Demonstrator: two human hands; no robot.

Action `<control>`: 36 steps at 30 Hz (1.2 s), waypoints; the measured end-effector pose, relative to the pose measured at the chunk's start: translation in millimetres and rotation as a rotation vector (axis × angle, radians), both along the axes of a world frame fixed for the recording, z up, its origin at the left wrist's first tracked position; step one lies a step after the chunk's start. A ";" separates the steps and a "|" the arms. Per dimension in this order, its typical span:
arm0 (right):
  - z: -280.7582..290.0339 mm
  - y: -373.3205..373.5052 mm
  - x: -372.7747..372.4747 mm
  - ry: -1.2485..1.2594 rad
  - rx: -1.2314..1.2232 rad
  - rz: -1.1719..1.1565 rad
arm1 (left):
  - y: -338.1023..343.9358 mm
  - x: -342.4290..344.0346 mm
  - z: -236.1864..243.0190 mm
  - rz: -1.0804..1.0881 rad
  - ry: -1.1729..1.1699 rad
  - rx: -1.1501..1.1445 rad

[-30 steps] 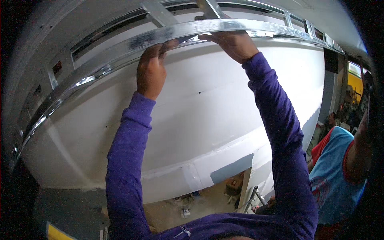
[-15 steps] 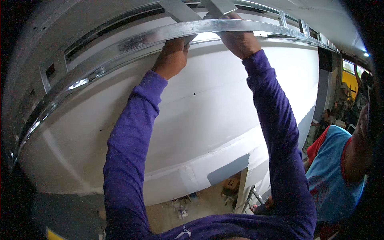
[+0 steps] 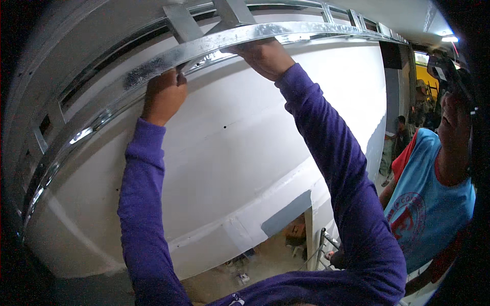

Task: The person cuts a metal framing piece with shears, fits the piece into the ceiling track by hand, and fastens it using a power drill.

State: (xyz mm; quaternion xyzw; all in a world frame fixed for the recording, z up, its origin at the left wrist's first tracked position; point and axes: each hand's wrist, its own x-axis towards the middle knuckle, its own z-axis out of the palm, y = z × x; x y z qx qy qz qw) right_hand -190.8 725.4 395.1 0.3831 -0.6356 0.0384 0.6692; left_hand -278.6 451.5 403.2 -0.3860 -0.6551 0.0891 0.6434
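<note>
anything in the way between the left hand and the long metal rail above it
Nothing visible stands between the left hand and the long metal rail. The hand reaches right up to the rail's lower edge, where part of it is hidden, so I cannot tell how it touches.

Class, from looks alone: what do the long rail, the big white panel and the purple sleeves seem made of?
Long rail: bare, shiny metal, perhaps galvanised steel, from its grey, mottled glints.
White panel: smooth, matte, perhaps plasterboard, given its patchy, filler-like lower edge.
Purple sleeves: soft, matte fabric, likely knit, given the folds.
</note>
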 end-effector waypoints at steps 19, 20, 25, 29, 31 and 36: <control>-22.3 -13.1 13.5 -0.590 -0.328 0.642 | 18.4 24.7 16.9 0.015 -0.200 0.137; -27.7 -20.4 24.0 -0.572 -0.353 0.643 | 20.9 22.2 17.6 0.046 -0.291 0.123; -29.2 -14.3 28.1 -0.509 -0.399 0.473 | 49.4 -14.2 20.9 -0.091 -0.275 0.115; -20.2 -7.7 15.5 -0.446 -0.351 0.391 | 70.4 -23.6 31.2 -0.152 -0.399 0.104; -24.9 -2.5 13.7 -0.262 -0.309 0.191 | 78.3 -24.8 31.1 -0.179 -0.393 0.070; -22.3 -7.8 0.5 -0.159 -0.318 0.275 | 84.0 -31.5 40.9 -0.193 -0.385 -0.047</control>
